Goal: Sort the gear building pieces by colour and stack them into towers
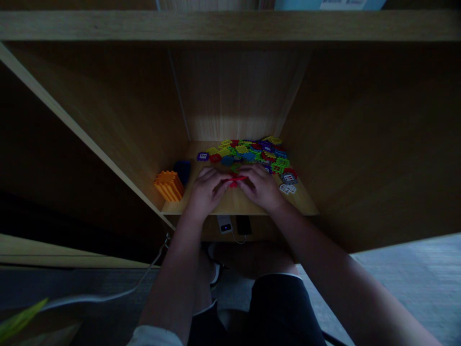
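Note:
Both my hands rest on a low wooden shelf board (306,204) inside a cabinet. My left hand (207,190) and my right hand (261,186) are closed and meet on a flat red plastic piece (236,179), each pinching one end. Just beyond them lies a heap of several coloured interlocking plastic tiles (252,153) in yellow, green, blue, purple and red. Two white tiles (288,188) lie beside my right hand.
An orange block of stacked tiles (168,185) stands at the shelf's left front, with a dark blue one (183,170) behind it. Wooden side walls close in the shelf. A small device with a lit dot (224,225) and a cable lie below the board.

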